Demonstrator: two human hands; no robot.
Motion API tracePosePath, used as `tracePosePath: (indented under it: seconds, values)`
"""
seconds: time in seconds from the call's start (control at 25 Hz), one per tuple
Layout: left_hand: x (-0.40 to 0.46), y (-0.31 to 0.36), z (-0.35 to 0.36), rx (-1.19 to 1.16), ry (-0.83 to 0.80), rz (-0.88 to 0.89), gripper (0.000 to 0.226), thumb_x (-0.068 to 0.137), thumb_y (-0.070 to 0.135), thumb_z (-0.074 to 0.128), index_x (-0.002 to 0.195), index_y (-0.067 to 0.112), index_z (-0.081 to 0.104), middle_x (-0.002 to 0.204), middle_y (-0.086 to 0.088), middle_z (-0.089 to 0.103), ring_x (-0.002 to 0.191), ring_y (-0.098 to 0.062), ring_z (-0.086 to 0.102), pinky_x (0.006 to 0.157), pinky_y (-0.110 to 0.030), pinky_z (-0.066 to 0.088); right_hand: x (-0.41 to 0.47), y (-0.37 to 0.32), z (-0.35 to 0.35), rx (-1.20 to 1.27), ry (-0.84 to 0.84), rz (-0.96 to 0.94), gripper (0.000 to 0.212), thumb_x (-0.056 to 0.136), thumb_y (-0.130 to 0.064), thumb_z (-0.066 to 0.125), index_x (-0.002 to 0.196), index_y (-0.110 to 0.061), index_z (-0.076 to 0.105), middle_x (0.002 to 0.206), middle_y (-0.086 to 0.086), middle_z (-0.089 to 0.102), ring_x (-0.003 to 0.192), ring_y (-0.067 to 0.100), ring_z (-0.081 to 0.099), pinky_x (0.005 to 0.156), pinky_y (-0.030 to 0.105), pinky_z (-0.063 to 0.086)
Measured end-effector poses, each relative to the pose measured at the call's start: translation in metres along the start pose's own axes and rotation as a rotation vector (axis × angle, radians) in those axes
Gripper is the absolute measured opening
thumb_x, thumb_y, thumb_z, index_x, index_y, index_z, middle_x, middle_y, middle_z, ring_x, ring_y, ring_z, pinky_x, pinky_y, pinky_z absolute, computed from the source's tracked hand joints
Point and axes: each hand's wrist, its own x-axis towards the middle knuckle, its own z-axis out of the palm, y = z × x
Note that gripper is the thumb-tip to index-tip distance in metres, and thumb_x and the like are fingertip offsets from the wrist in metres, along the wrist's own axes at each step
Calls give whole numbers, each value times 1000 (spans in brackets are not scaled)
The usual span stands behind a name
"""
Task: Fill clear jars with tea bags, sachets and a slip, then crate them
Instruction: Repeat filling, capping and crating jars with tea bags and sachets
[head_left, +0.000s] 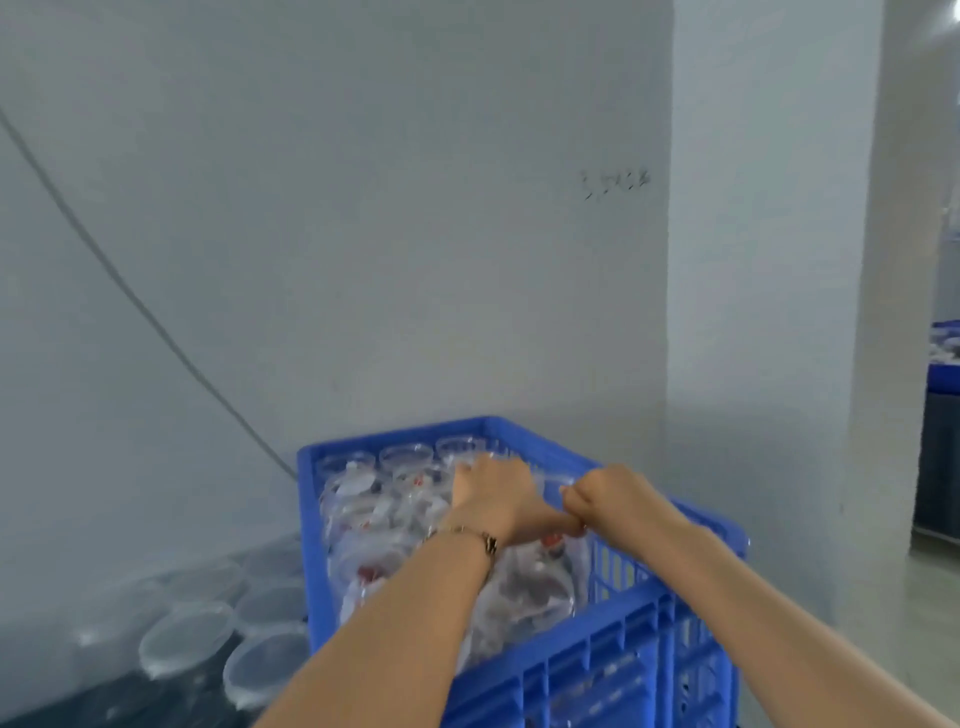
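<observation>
Clear, thin-walled plastic jars (363, 499), packed in blue slatted plastic crate (613, 670): probably light, slippery, crushable; best gripped round the body. Left hand (493, 493) presses jars, grasp unclear; right hand (602, 499) clenched, contents indiscernible.

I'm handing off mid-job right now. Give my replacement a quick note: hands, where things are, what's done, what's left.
Left hand: reaching into the blue crate, lying over the jars; blur hides whether it grips one.
Right hand: fingers curled beside the left hand above the crate's right side; what it holds, if anything, is unclear.
Filled jars: packed in the crate, which looks nearly full.
Clear lids or tubs: on the dark surface left of the crate.
Done: many jars filled and crated.
Left: settle the jar under the hands, then check whether more remain.
</observation>
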Motion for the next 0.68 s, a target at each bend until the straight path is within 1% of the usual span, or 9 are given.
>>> tracePosePath:
  seconds: [0.04, 0.08, 0.12, 0.16, 0.24, 0.32, 0.4, 0.56, 0.68]
  values:
    - [3, 0, -1, 9, -11, -18, 43, 61, 70, 59, 60, 27, 53, 82, 5, 60, 86, -16, 56, 64, -30, 38, 1, -3, 1, 44, 5, 29, 29, 97, -18, 41, 71, -13, 51, 65, 1, 43, 62, 19, 44, 54, 27, 34]
    - [5, -1, 0, 14, -28, -38, 45, 61, 72, 58, 59, 28, 49, 85, 5, 56, 96, -18, 54, 70, -32, 38, 1, -4, 2, 127, 4, 69, 22, 93, -10, 44, 72, -13, 51, 65, 3, 40, 64, 21, 43, 51, 29, 30]
    - [8, -1, 3, 28, -44, -46, 46, 61, 73, 57, 61, 28, 48, 88, 4, 53, 108, -21, 51, 78, -36, 39, 1, -4, 3, 154, -16, 111, 22, 89, -4, 45, 69, -13, 46, 64, 4, 36, 65, 21, 40, 49, 30, 25]
    - [8, -1, 6, 48, -63, -53, 48, 62, 75, 57, 63, 27, 49, 91, 2, 52, 117, -24, 46, 87, -40, 37, 2, -3, 5, 171, -50, 138, 28, 88, -4, 46, 62, -12, 39, 61, 4, 32, 61, 19, 36, 47, 30, 21]
    - [5, 1, 11, 126, -112, -49, 55, 62, 79, 55, 70, 24, 55, 101, 0, 57, 126, -26, 39, 99, -46, 31, 4, -1, 10, 134, -110, 140, 40, 90, -12, 44, 54, -12, 27, 55, 4, 30, 51, 16, 26, 47, 29, 18]
    - [4, 2, 17, 159, -146, -33, 62, 63, 81, 55, 79, 21, 59, 112, -1, 61, 129, -26, 37, 106, -48, 28, 2, 0, 13, 156, -130, 154, 43, 91, -16, 44, 52, -12, 27, 51, 5, 31, 47, 15, 24, 47, 28, 20]
    - [5, 1, 19, 124, -150, -44, 64, 63, 81, 55, 81, 20, 58, 115, -2, 62, 129, -26, 38, 108, -50, 29, 2, 1, 12, 202, -157, 156, 43, 92, -17, 46, 51, -12, 31, 50, 3, 34, 46, 15, 25, 48, 27, 24]
    - [7, -3, 23, 39, -134, -50, 64, 66, 81, 58, 76, 17, 58, 112, -6, 64, 130, -29, 36, 106, -50, 34, 2, -1, 10, 210, -168, 157, 42, 92, -18, 45, 52, -13, 35, 53, 2, 38, 49, 14, 28, 51, 27, 27]
    - [7, -5, 26, 9, -105, -72, 67, 69, 79, 57, 90, 15, 63, 115, -6, 63, 134, -30, 31, 107, -51, 31, 2, -1, 11, 227, -205, 167, 37, 96, -23, 42, 63, -7, 49, 68, 5, 48, 59, 16, 38, 59, 29, 35]
